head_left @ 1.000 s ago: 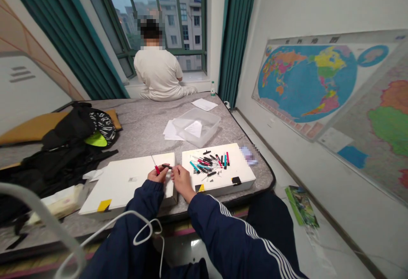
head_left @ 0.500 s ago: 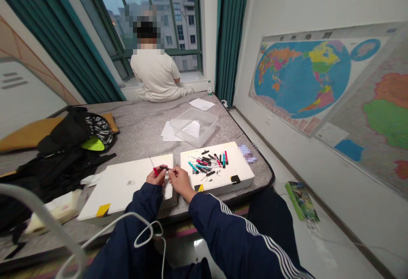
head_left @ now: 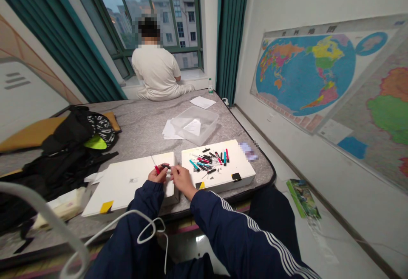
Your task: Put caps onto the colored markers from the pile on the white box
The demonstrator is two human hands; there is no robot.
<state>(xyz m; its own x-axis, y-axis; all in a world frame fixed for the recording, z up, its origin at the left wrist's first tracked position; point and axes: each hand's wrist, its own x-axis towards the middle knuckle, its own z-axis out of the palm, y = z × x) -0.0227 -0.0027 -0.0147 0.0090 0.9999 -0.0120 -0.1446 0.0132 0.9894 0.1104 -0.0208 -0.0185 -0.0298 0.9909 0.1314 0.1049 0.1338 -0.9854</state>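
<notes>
My left hand [head_left: 157,174] is closed on a slim red pen part [head_left: 156,169], and a thin transparent tube rises from it. My right hand [head_left: 181,179] pinches a small black pen part [head_left: 165,166], which meets the red piece between my fingers. Both hands hover over the front edge of a white board [head_left: 127,187]. To their right, a second white board [head_left: 242,166] carries a loose pile of several black, red and teal pen parts [head_left: 207,161].
A seated person [head_left: 155,69] faces the window at the far end of the grey mattress [head_left: 143,132]. Papers lie under a transparent plastic box [head_left: 194,125]. Black bags [head_left: 63,156] lie to the left, with a tissue pack [head_left: 65,204] and a white cable [head_left: 121,224] in front.
The whole view has shifted slightly with my head. My hands stay close together over the same spot, holding the same pieces.
</notes>
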